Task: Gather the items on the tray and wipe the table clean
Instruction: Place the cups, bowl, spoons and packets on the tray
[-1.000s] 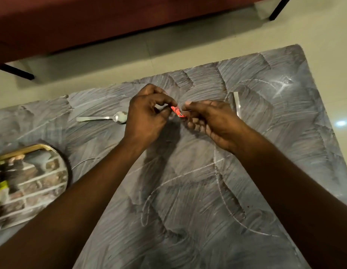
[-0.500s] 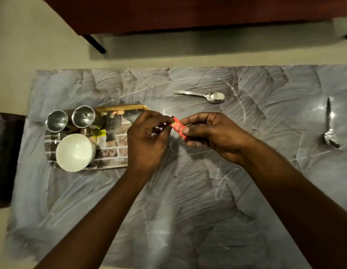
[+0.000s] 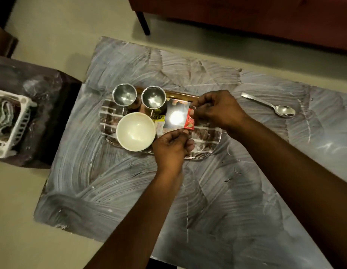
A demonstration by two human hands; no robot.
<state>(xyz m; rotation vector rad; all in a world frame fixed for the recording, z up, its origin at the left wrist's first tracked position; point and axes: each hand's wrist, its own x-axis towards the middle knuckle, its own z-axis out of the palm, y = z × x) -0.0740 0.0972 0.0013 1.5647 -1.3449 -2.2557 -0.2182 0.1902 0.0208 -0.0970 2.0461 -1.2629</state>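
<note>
A small red sachet (image 3: 189,121) hangs over the shiny tray (image 3: 211,150), pinched at its bottom corner by my left hand (image 3: 171,146) and at its top by my right hand (image 3: 219,109). The tray lies on the grey streaked table (image 3: 207,200) and carries two steel cups (image 3: 124,95) (image 3: 153,98) at its far edge and a white bowl (image 3: 135,131) at its near left. A steel spoon (image 3: 273,106) lies on the table to the right of the tray.
A white plastic basket (image 3: 15,123) with cloth in it sits on a dark low stand left of the table. A dark red sofa (image 3: 246,16) with a black leg stands beyond the table. Pale floor surrounds the table.
The view has swung left and the tray now lies under my hands. Both hands carried the red sachet over the tray and turned it upright. A second spoon at far right left the view.
</note>
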